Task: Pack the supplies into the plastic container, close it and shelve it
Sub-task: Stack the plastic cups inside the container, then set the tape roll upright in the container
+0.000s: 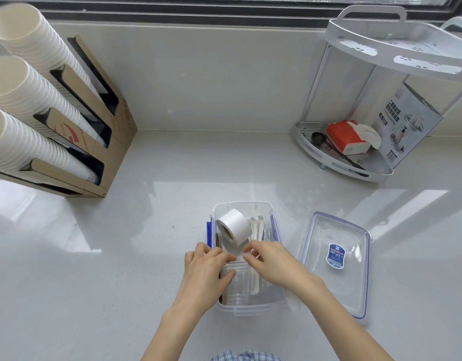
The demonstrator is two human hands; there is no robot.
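Note:
A clear plastic container with blue side latches sits open on the counter near me. Inside stand a white paper roll, wrapped wooden sticks, brown cardboard sleeves and stacked clear cups. My left hand and my right hand are both over the container, fingertips pinching the loose white end of the roll between them. The clear lid with a blue sticker lies flat to the right of the container.
A cardboard dispenser holding three stacks of white paper cups leans at the left. A white two-tier corner shelf stands at the back right, with a tissue pack, a dark spoon and a printed box on its lower tier.

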